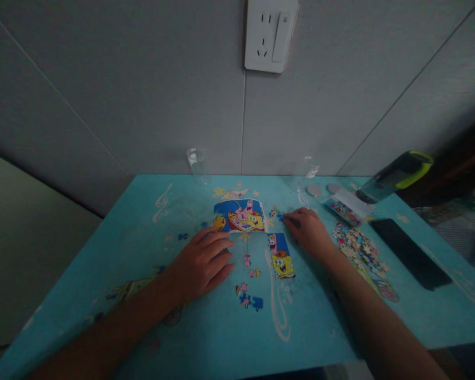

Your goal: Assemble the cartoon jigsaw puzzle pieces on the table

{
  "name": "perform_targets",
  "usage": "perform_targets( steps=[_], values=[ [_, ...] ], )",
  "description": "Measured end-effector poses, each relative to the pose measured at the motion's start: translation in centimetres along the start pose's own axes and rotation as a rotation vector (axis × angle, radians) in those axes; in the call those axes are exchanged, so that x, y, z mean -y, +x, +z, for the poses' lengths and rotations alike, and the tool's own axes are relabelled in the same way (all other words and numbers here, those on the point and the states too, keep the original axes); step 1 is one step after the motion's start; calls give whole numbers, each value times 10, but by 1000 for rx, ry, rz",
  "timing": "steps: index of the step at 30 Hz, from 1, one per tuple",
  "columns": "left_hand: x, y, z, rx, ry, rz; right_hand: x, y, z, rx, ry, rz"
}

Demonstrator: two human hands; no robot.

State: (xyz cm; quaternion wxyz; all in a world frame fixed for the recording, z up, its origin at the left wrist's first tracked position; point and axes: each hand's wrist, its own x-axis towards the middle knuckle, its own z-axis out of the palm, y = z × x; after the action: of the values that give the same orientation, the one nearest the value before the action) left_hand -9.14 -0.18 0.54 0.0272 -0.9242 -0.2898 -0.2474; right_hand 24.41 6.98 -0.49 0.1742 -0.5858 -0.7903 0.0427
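My left hand [206, 261] rests on the table with its fingers stretched and slightly apart, just below a printed cartoon picture card [241, 216]. My right hand [306, 229] pinches at a blue jigsaw puzzle piece [280, 216] right of the card, beside another small piece or two. Between the hands lies a joined strip of puzzle [281, 257] showing a yellow and a pink character. Loose pink pieces [254, 273] and blue pieces [257, 302] are scattered left of the strip. Another blue piece [182, 236] sits left of the card.
A heap of puzzle pieces [360, 248] lies right of my right forearm, near a small printed box [344, 208] and a dark phone-like slab [409, 253]. Two clear cups [198, 166] [309, 169] stand by the wall. A bottle [393, 177] stands at the back right.
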Motion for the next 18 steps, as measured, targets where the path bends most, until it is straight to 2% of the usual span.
perform_targets(
  steps=[18],
  values=[
    [1,-3,2,29,10,9,-3,0,1,3,32,-61]
  ],
)
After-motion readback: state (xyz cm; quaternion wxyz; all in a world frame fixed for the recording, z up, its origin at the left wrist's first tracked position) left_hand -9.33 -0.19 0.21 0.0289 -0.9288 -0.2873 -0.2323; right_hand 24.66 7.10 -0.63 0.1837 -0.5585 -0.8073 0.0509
